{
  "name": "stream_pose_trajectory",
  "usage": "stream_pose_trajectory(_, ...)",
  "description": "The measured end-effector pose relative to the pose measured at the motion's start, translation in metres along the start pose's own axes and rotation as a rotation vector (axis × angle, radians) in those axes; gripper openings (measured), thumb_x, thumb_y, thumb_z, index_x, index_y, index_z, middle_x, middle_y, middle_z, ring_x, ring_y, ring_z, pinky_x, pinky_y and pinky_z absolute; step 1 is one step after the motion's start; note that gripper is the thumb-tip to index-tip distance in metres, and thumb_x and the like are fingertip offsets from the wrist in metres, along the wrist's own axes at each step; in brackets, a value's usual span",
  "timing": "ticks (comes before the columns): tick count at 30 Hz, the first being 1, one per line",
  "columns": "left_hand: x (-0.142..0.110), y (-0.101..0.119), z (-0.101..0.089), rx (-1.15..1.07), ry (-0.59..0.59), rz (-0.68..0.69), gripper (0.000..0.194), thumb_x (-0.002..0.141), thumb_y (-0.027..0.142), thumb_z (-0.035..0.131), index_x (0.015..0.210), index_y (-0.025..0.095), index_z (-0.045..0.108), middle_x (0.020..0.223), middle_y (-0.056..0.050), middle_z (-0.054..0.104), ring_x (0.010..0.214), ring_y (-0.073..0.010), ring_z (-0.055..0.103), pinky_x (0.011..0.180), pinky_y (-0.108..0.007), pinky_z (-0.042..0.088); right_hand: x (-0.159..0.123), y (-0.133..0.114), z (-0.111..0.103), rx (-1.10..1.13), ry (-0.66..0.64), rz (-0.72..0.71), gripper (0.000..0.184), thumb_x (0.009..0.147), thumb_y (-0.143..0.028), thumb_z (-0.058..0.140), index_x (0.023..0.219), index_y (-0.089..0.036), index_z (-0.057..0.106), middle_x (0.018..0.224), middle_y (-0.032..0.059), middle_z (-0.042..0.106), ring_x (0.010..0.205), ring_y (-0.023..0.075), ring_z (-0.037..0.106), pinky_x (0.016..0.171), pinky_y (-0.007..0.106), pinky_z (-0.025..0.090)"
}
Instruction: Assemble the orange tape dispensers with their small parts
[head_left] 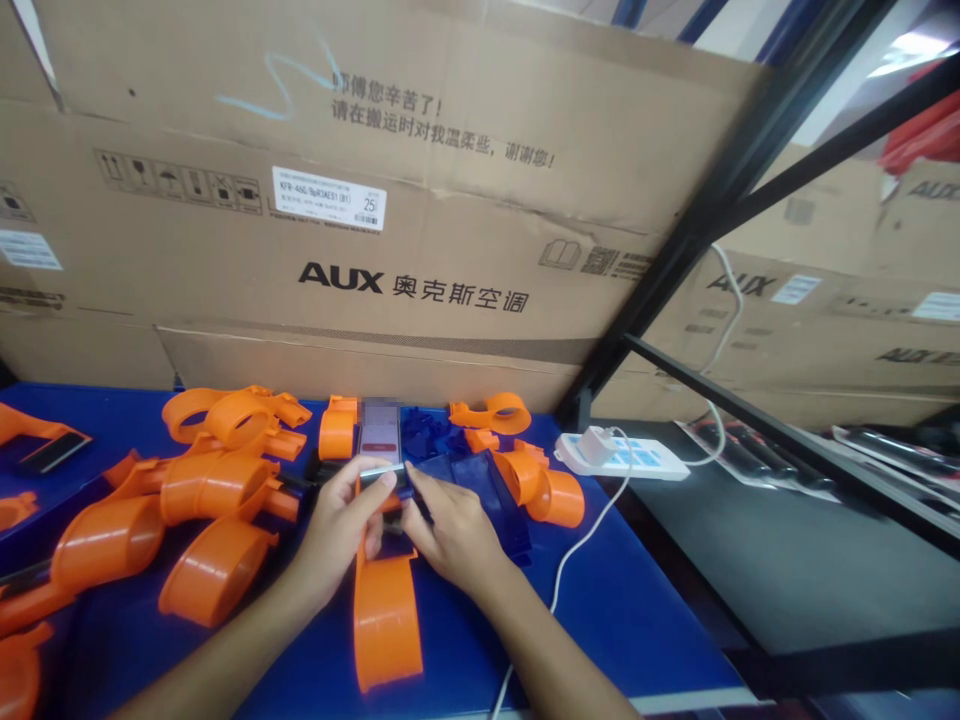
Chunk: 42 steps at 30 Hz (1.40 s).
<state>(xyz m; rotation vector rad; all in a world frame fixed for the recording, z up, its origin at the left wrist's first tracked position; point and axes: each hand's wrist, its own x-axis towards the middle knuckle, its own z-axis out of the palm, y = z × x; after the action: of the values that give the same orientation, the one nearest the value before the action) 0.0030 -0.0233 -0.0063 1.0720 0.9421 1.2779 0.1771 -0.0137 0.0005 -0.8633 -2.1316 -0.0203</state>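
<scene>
Both my hands are together at the middle of the blue table, on one orange plastic tape dispenser point(388, 620). Its wide ring hangs toward me, below the hands. My left hand point(349, 515) grips the dispenser's head, thumb on top of a dark, shiny strip. At the right end of that strip, my right hand point(450, 525) is closed, index finger and thumb pressing against the head beside a small dark-blue part. The fingers partly hide this spot. Dark-blue plastic pieces point(480, 490) lie beside and behind my right hand.
Several orange dispensers point(214, 485) are heaped left, with more orange parts point(559, 497) at right. A phone point(380, 430) stands behind my hands. A white power strip point(622, 453) with a cable lies by a black metal frame point(675, 260). Large cardboard point(450, 240) stands behind.
</scene>
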Motion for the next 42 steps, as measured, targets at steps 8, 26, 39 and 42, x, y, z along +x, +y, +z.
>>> stream_pose_trajectory(8,0.001,-0.001,0.000,-0.041,0.015,-0.040,0.037,0.085,0.051,0.072,0.106,0.022,0.065,0.043,0.009,0.045,0.033,-0.0092,0.039,0.037,-0.020,0.030,0.003,0.001,-0.003,-0.012,-0.026,-0.016,0.036,0.100,-0.023,0.048,0.132,-0.013,0.058,0.101,0.0155,0.077,0.086,0.0256,0.076,0.079,0.037,0.063)
stream_pose_trajectory(26,0.010,-0.004,-0.002,-0.067,0.028,-0.087,0.045,0.082,0.054,0.075,0.112,0.023,0.062,0.047,0.009,0.045,0.036,-0.0080,0.038,0.040,-0.019,0.029,0.049,0.066,-0.020,-0.162,0.075,0.498,0.024,0.096,-0.026,0.053,0.111,-0.019,0.071,0.089,0.0064,0.076,0.078,0.0228,0.070,0.075,0.033,0.053)
stream_pose_trajectory(39,0.009,-0.001,0.000,-0.093,0.012,-0.091,0.040,0.084,0.052,0.076,0.105,0.019,0.064,0.057,0.005,0.053,0.042,-0.0059,0.038,0.042,-0.019,0.030,0.060,0.069,-0.028,-0.317,-0.004,0.328,0.022,0.095,-0.024,0.060,0.112,-0.020,0.073,0.112,0.0140,0.070,0.106,0.0310,0.059,0.093,0.047,0.046)
stream_pose_trajectory(42,0.012,-0.002,-0.001,-0.106,0.035,-0.085,0.043,0.081,0.052,0.078,0.107,0.019,0.065,0.056,0.006,0.053,0.042,-0.0065,0.039,0.042,-0.019,0.030,0.053,0.043,-0.037,0.028,0.000,0.124,0.024,0.100,-0.027,0.057,0.120,-0.024,0.070,0.110,0.0086,0.072,0.101,0.0250,0.063,0.094,0.044,0.050)
